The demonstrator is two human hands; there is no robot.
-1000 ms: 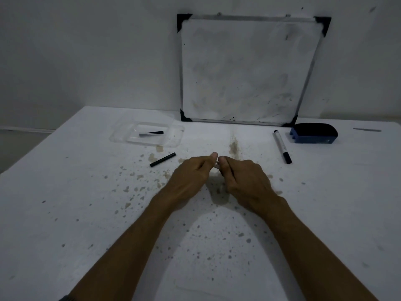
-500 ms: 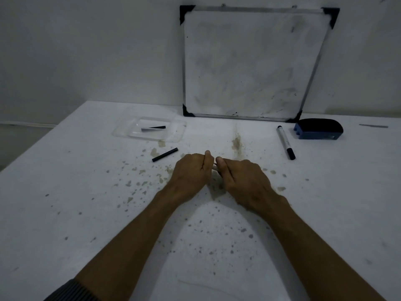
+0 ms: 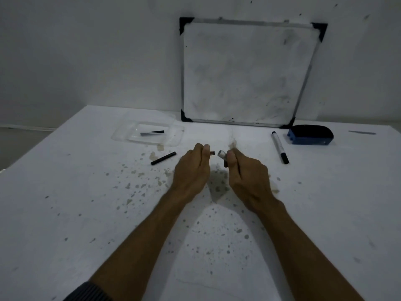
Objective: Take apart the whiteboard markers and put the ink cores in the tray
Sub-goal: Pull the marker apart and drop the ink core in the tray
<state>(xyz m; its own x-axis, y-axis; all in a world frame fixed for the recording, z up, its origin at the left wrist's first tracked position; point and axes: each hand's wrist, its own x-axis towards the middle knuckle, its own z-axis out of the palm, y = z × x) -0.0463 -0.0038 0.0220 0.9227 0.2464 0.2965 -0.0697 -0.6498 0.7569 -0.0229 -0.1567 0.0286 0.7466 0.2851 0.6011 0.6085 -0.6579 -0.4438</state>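
Observation:
My left hand (image 3: 192, 170) grips a small dark marker part (image 3: 212, 153) whose end pokes out past the thumb. My right hand (image 3: 247, 174) grips the white marker barrel (image 3: 222, 155), its open end facing left. A narrow gap separates the two pieces above the table. A clear plastic tray (image 3: 121, 135) lies at the back left with a dark ink core (image 3: 152, 132) in it. Another whole marker (image 3: 280, 147) with a black cap lies to the right. A black stick-like piece (image 3: 163, 158) rests on the table left of my hands.
A whiteboard (image 3: 247, 72) leans on the wall at the back. A blue and black eraser (image 3: 310, 135) sits at its right foot. The white table (image 3: 65, 203) is spotted with brownish stains. A thin grey object (image 3: 362, 132) lies at the far right.
My hands were pressed together on the marker; now they have pulled apart, and the marker has come into two pieces with a gap between them.

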